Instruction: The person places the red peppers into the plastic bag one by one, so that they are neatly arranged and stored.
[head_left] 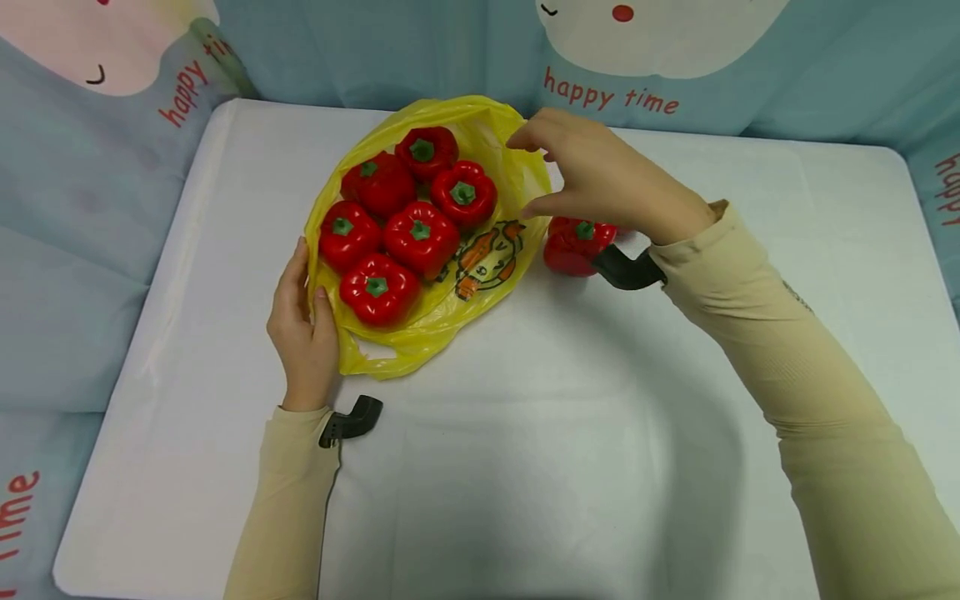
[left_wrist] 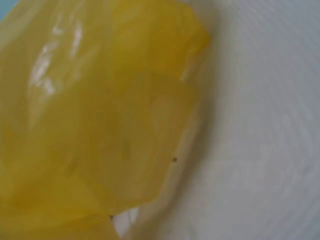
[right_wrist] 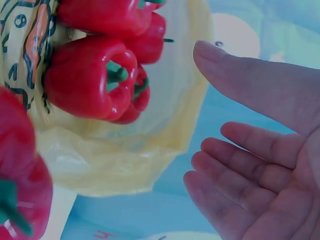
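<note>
A yellow plastic bag (head_left: 480,312) lies spread with its mouth up, several red bell peppers (head_left: 422,239) with green stems inside it. My left hand (head_left: 303,337) grips the bag's left edge, thumb on the near side and fingers along the outside. In the left wrist view only the yellow bag (left_wrist: 100,110) shows, not the fingers. Over the bag's right rim hovers my right hand (head_left: 592,171), thumb and fingers apart; the right wrist view shows its palm (right_wrist: 285,200) holding nothing. Below that hand, another red bell pepper (head_left: 576,247) stands outside the bag.
A white table (head_left: 487,475) carries everything. Part of something red shows under the right wrist, mostly hidden. Blue printed cloth (head_left: 375,50) hangs along the back and left side. Dark wrist mounts (head_left: 630,268) stick out from both sleeves.
</note>
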